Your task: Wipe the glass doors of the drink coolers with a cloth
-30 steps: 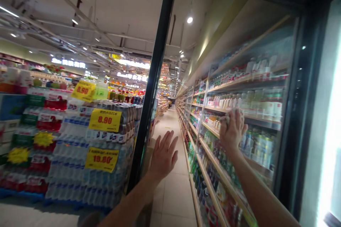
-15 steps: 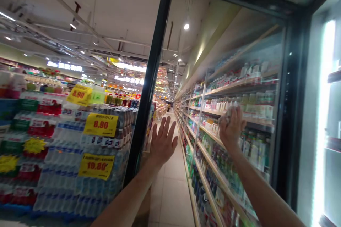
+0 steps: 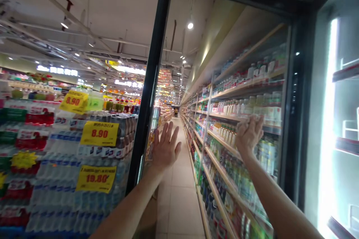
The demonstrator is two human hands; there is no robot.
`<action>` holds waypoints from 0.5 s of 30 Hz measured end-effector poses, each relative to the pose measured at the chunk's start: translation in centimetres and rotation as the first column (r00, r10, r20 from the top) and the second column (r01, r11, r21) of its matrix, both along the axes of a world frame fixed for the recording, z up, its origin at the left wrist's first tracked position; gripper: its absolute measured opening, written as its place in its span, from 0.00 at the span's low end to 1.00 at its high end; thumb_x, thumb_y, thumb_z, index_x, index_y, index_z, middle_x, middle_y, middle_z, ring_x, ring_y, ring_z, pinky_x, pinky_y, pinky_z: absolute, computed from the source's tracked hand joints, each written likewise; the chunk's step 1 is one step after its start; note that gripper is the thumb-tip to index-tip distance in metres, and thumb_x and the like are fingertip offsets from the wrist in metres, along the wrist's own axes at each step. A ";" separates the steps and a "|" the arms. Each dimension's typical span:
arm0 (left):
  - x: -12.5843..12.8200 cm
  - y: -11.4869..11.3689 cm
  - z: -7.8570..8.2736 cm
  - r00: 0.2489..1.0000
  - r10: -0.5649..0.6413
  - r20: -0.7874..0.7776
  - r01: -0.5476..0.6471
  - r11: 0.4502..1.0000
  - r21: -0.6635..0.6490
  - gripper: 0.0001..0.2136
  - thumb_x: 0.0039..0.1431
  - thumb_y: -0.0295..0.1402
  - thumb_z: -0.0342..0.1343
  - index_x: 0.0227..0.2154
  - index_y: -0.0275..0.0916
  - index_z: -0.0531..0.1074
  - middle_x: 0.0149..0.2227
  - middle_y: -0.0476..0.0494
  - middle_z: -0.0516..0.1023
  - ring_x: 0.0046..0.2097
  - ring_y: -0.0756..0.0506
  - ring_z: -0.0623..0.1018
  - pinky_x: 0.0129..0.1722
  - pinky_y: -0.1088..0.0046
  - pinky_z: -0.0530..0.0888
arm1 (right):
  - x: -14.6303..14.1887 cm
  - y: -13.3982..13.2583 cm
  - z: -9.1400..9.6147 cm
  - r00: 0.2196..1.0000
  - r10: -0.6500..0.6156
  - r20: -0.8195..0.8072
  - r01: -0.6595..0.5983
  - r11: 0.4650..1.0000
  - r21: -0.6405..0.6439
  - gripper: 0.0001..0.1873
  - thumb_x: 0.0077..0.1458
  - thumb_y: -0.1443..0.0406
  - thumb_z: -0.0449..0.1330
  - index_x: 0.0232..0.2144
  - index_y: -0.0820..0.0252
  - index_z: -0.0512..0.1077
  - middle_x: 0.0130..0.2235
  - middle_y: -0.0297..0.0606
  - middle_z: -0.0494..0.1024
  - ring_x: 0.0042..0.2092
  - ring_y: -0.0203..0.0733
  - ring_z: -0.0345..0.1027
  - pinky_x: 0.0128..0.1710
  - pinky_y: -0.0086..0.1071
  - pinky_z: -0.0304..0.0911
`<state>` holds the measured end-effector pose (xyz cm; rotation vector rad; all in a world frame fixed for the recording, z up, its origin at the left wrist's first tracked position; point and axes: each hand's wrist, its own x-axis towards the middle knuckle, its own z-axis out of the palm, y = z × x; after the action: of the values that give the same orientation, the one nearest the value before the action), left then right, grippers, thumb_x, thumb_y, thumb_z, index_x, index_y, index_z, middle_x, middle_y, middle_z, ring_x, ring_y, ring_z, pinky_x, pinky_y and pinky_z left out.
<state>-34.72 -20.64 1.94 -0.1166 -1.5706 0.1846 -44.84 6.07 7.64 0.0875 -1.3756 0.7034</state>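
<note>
A glass door with a black frame stands open in front of me. My left hand lies flat against its pane, near the left side of the frame, fingers spread. Farther right and a little higher, my right hand presses on the same glass. Under its fingers is a pale, crumpled cloth, mostly hidden by the hand. Shelves of bottles show through the pane behind both hands.
At right is a lit cooler interior with wire racks. Stacked packs of bottled water with yellow price signs stand at left. A tiled aisle runs ahead, with a distant person far down it.
My right hand has shifted slightly right and down on the glass with the cloth. My left hand stays flat on the pane. The whole view has swung a little to the right.
</note>
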 end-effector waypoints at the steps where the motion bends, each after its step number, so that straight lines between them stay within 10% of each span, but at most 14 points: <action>1: -0.1 0.0 0.0 1.000 -0.004 -0.001 0.004 1.000 0.000 0.26 0.62 0.36 0.46 0.62 0.39 0.50 0.62 0.38 0.57 0.65 0.41 0.53 0.64 0.56 0.47 | 0.3 -0.9 -0.4 1.000 -0.001 -0.029 0.004 0.996 0.085 0.30 0.58 0.61 0.43 0.62 0.63 0.53 0.64 0.55 0.50 0.64 0.56 0.46 0.57 0.57 0.48; 6: -0.3 -0.1 0.1 1.000 -0.017 0.000 0.017 1.000 0.007 0.27 0.61 0.36 0.46 0.63 0.40 0.49 0.63 0.38 0.55 0.65 0.41 0.53 0.63 0.56 0.48 | 2.2 -5.3 -3.1 0.982 0.057 -0.182 0.079 0.750 0.657 0.31 0.57 0.62 0.49 0.62 0.59 0.52 0.60 0.47 0.61 0.65 0.47 0.45 0.62 0.50 0.42; 11: -0.5 -0.1 0.0 1.000 -0.023 0.003 0.023 1.000 0.005 0.27 0.61 0.35 0.47 0.62 0.39 0.50 0.63 0.37 0.55 0.65 0.41 0.52 0.64 0.56 0.46 | -0.3 1.6 -1.0 0.997 -0.065 -0.036 0.073 0.956 0.286 0.28 0.56 0.60 0.46 0.58 0.61 0.60 0.62 0.50 0.57 0.64 0.56 0.45 0.58 0.61 0.40; 15: -0.6 -0.2 0.0 1.000 -0.024 -0.007 0.024 1.000 -0.005 0.26 0.61 0.35 0.47 0.62 0.38 0.52 0.63 0.35 0.55 0.65 0.40 0.52 0.64 0.55 0.47 | -0.8 2.4 0.1 1.000 -0.021 -0.004 0.021 0.994 0.108 0.29 0.57 0.60 0.43 0.59 0.65 0.59 0.63 0.54 0.54 0.64 0.56 0.46 0.57 0.57 0.48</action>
<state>-35.34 -20.83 1.98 -0.1386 -1.5607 0.1700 -45.67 8.45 7.75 0.1593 -1.4095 0.6108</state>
